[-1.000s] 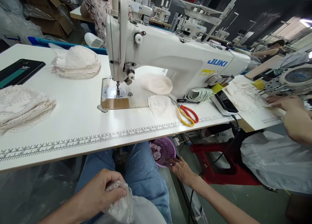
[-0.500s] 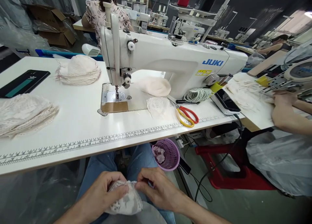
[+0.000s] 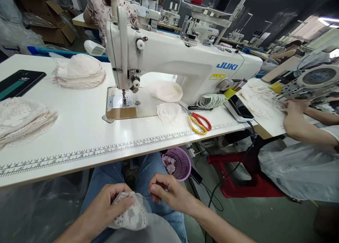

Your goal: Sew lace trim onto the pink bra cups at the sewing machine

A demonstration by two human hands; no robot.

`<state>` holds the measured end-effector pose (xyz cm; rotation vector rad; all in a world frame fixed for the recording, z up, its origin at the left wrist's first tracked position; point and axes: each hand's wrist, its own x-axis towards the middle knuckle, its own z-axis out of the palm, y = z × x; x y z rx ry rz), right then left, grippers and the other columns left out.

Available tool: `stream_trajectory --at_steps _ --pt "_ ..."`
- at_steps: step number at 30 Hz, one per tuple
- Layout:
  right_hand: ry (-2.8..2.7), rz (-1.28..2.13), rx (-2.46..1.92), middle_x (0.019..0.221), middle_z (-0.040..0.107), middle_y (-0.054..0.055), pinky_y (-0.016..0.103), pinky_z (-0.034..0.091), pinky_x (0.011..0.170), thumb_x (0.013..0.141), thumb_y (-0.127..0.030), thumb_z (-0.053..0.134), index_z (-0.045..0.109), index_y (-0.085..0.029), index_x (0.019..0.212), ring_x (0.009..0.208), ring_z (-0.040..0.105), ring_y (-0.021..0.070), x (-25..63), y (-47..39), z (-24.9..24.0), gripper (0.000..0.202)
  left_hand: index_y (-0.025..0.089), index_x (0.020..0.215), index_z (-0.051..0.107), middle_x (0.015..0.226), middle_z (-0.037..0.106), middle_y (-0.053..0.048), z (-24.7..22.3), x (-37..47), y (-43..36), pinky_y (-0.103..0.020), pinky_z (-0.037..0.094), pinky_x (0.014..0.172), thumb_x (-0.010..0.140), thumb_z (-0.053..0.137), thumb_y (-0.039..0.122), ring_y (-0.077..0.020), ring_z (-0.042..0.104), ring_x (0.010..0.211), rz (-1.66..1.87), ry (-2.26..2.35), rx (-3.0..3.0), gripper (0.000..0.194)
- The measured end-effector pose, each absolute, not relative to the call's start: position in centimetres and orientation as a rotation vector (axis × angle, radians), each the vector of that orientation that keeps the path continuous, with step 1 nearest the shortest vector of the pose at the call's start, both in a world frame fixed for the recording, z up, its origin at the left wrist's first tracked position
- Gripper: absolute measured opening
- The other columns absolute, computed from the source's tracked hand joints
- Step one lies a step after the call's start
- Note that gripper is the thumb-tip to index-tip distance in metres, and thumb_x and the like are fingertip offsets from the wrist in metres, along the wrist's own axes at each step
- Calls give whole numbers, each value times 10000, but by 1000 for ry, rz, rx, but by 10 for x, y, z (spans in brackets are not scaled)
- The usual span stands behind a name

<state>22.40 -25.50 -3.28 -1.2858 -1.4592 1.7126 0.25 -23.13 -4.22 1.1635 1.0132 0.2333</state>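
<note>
A piece of white lace fabric [image 3: 134, 214] is held over the lap by my left hand [image 3: 107, 206], its thumb on top of the cloth. Just right of the lace, my right hand [image 3: 168, 193] is apart from it, with curled fingers and the thumb near the index finger; whether something tiny is pinched there is too small to tell. Above them on the table stands a white sewing machine [image 3: 164, 54]. Another lace piece [image 3: 169, 113] lies beside scissors [image 3: 200, 123] with red and yellow handles.
Stacks of lace pieces [image 3: 79, 72] and a dark phone [image 3: 19, 82] are on the table's left. A purple basket [image 3: 182, 163] stands below the table edge. At right, a person's arms [image 3: 298, 119] work near a red stool [image 3: 227, 177].
My right hand has come away from the lace, leaving a gap between them. My left hand still holds the fabric. The camera view has shifted slightly.
</note>
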Motion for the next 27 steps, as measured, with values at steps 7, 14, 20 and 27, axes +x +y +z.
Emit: stream_trajectory --at_steps 7,14,20,27 --pt "-1478 1759 -1249 603 468 -24 194 284 482 831 -463 577 562 -135 746 538 365 78 220 -261 -35 338 142 745 656 639 595 -17 -35 6 -232 -207 365 544 772 574 554 -147 500 596 198 1054 1246 421" --pt "-1417 1779 -1199 604 401 -58 180 247 453 858 -563 510 464 -172 783 519 326 64 221 -264 -38 401 145 746 656 659 607 -19 -29 8 -231 -204 397 561 780 566 545 -154 520 619 174 1042 1273 411" --pt "-1533 1717 -1194 621 431 -53 177 285 480 901 -422 492 492 -174 828 541 366 72 224 -268 -38 258 163 792 682 719 648 -27 -34 4 -236 -200 427 607 816 551 518 -168 556 676 193 1036 1295 379" --pt "-1820 1387 -1234 797 545 -7 194 352 570 848 -216 568 578 -179 909 634 459 90 222 -275 -26 72 185 794 693 696 637 -7 -40 3 -238 -184 409 589 826 543 514 -155 536 659 208 1081 1345 363"
